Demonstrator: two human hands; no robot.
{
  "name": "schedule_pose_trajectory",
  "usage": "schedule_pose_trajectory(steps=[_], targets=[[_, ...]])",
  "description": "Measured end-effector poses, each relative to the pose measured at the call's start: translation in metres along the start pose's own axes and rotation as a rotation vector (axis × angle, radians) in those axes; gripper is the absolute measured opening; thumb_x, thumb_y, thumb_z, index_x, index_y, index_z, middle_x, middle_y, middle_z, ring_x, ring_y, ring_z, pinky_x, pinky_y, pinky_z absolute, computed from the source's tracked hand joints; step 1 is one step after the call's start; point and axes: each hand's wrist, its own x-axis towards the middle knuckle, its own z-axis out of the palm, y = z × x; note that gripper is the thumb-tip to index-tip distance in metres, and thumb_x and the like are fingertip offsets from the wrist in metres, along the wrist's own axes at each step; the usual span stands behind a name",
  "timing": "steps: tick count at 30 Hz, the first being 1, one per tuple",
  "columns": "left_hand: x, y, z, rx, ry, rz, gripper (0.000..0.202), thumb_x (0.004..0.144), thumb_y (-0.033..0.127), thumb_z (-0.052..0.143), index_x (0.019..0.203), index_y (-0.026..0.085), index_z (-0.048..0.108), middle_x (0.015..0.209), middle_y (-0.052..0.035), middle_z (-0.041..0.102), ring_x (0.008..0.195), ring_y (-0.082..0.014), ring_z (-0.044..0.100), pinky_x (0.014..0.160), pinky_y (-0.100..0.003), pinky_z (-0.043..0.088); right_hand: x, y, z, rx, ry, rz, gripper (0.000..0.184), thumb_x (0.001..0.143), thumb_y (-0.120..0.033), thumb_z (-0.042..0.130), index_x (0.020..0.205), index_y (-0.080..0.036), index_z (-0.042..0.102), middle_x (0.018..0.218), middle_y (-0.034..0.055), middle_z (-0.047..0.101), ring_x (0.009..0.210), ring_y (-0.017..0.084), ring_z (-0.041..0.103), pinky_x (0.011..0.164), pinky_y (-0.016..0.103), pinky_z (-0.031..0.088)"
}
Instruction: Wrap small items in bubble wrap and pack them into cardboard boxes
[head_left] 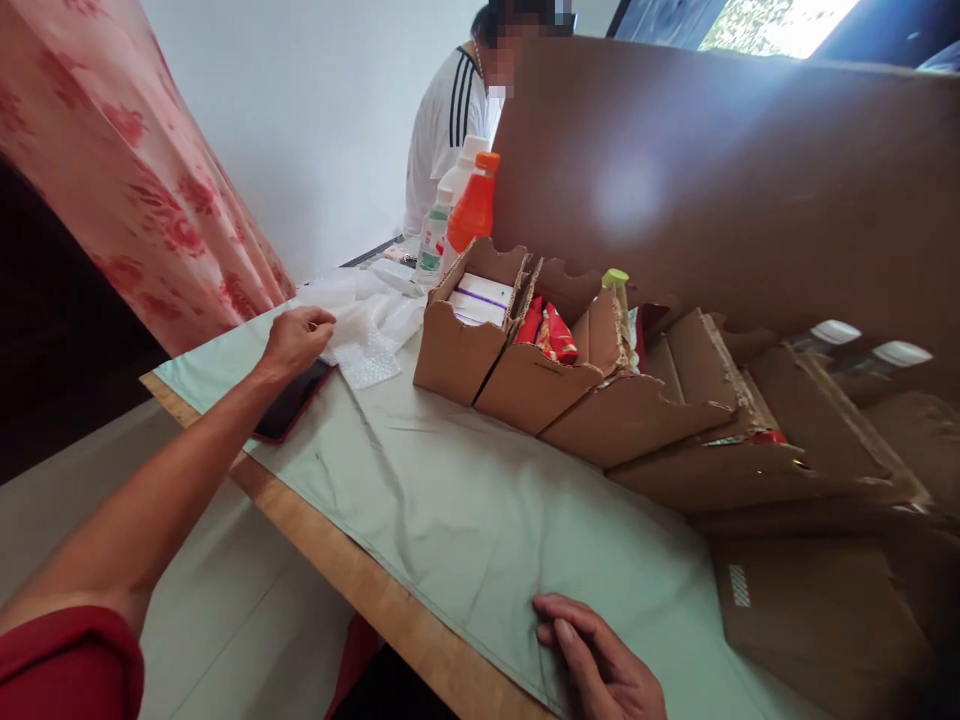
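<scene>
My left hand [294, 342] reaches out over the far left part of the table, its fingers curled together. Clear bubble wrap [371, 335] lies right beside its fingertips; whether they grip it is hidden. Partly under that hand and wrist is a dark phone [294, 405] with a red edge. At the near edge, my right hand [604, 665] rests low on the pale green cloth [450, 500]. Its fingers are loosely bent, the thumb slightly apart from them, and nothing shows in its grasp.
A row of cardboard bins [525, 385] holds white boxes [480, 300] and red packets [551, 330]. Behind them stands a tall cardboard panel [712, 190]. An orange bottle [474, 205] and clear bottles stand at the far end, near a seated person [446, 130]. A floral curtain [150, 170] hangs left.
</scene>
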Motion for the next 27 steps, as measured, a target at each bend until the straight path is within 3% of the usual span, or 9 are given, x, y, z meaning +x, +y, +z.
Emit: schedule_pose_trajectory(steps=[3,7,10,12,15,19,21,23,27], targets=[[-0.001,0.000,0.010,0.068,-0.047,0.076,0.020,0.081,0.020,0.059,0.088,0.018,0.077,0.095,-0.0051,0.072,0.103,-0.0273,0.066,0.106,-0.049,0.049,0.000,-0.002,0.000,-0.006,-0.003,-0.005,0.034,0.092,-0.056,0.069,0.095,-0.026,0.085,0.098,0.0099,0.082,0.070,0.021,0.078,0.073,0.030,0.066],[0.009,0.023,0.069,0.074,-0.165,0.250,0.014,0.068,0.014,0.069,0.076,0.023,0.077,0.141,-0.0070,0.066,0.147,-0.0363,0.043,0.122,-0.053,0.032,-0.001,-0.006,0.001,-0.041,0.004,-0.027,0.035,0.092,-0.056,0.068,0.095,-0.025,0.085,0.093,0.0100,0.081,0.072,0.022,0.078,0.073,0.030,0.066],[0.024,0.043,0.101,0.051,-0.204,0.294,0.017,0.063,0.011,0.069,0.076,0.020,0.075,0.137,-0.0109,0.069,0.147,-0.0368,0.045,0.120,-0.052,0.035,-0.003,-0.010,0.003,-0.050,0.022,-0.030,0.037,0.092,-0.056,0.067,0.094,-0.024,0.084,0.089,0.0096,0.080,0.071,0.022,0.077,0.072,0.030,0.066],[0.030,0.054,0.099,0.039,-0.152,0.270,0.018,0.067,0.015,0.067,0.083,0.019,0.075,0.125,-0.0141,0.074,0.140,-0.0357,0.053,0.117,-0.051,0.039,-0.005,-0.012,0.003,-0.045,0.049,-0.026,0.038,0.092,-0.058,0.066,0.094,-0.024,0.084,0.089,0.0091,0.080,0.070,0.022,0.076,0.072,0.031,0.065],[0.018,0.064,0.062,0.028,0.020,0.210,0.024,0.079,0.027,0.061,0.098,0.017,0.073,0.120,-0.0146,0.073,0.133,-0.0351,0.057,0.118,-0.054,0.038,-0.007,-0.015,0.002,-0.026,0.046,-0.001,0.039,0.092,-0.059,0.065,0.093,-0.024,0.083,0.086,0.0083,0.080,0.072,0.023,0.076,0.071,0.032,0.065],[-0.060,0.069,-0.006,-0.039,0.173,0.104,0.027,0.085,0.046,0.062,0.094,0.023,0.073,0.103,-0.0069,0.075,0.110,-0.0330,0.068,0.102,-0.053,0.052,-0.006,-0.027,0.002,0.011,-0.055,0.072,0.035,0.093,-0.054,0.064,0.097,-0.024,0.082,0.090,0.0078,0.079,0.085,0.024,0.076,0.081,0.033,0.063],[-0.115,0.075,-0.024,-0.144,0.102,-0.021,0.027,0.083,0.051,0.067,0.093,0.028,0.074,0.084,0.0020,0.074,0.091,-0.0272,0.071,0.080,-0.043,0.059,-0.004,-0.033,0.007,0.044,-0.146,0.079,0.032,0.092,-0.047,0.066,0.111,-0.025,0.079,0.107,0.0090,0.079,0.096,0.025,0.076,0.088,0.035,0.061],[-0.169,0.085,-0.023,-0.275,-0.035,-0.139,0.034,0.082,0.058,0.067,0.098,0.029,0.075,0.075,0.0037,0.074,0.079,-0.0231,0.072,0.062,-0.033,0.057,-0.002,-0.037,0.016,0.089,-0.260,0.076,0.052,0.086,-0.040,0.072,0.136,-0.027,0.068,0.129,0.0121,0.073,0.104,0.026,0.074,0.088,0.037,0.061],[-0.244,0.113,0.019,-0.795,-0.332,-0.542,0.041,0.060,0.048,0.088,0.090,0.022,0.077,0.072,-0.0013,0.073,0.073,-0.0230,0.072,0.060,-0.030,0.055,0.002,-0.038,0.026,0.214,-0.314,0.020,0.109,0.071,-0.025,0.083,0.165,-0.029,0.030,0.161,0.0182,0.047,0.137,0.032,0.059,0.093,0.041,0.060]])
